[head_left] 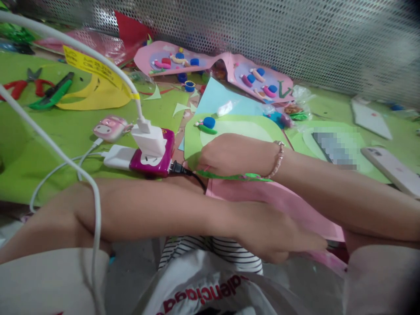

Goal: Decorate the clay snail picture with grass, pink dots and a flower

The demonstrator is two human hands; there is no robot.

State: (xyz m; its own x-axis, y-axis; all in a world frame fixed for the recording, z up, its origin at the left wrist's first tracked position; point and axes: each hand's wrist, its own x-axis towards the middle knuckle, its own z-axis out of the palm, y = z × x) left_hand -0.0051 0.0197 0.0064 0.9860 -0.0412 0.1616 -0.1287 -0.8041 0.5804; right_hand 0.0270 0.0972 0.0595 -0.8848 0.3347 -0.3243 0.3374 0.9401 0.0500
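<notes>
So there's one grey perforated metal screen [295, 39] running along the back of a green-topped bench [160, 103], and it's pretty cluttered. Two cutting tools on the left: red-handled pliers [33, 82] and a green-handled cutter [54, 92]. One two-lobed pink cutout [226, 65] by the screen with a bunch of clay figures, too blurry for me to count for sure. One more figure, blue and green [208, 124], sits on the pale green sheet [193, 151]. Middle-left has one magenta box [153, 162], with one white charger block [149, 141] on it. One pink phone [390, 170] far right.

Hands: two, bare. The right hand [234, 153] is loosely curled over the pale green sheet, fingers tucked; can't tell if it's gripping anything. The left hand [272, 232] is nearer the body over the pink sheet [278, 194], index finger stretched out, others bent; can't tell if it's pinching the sheet.
</notes>
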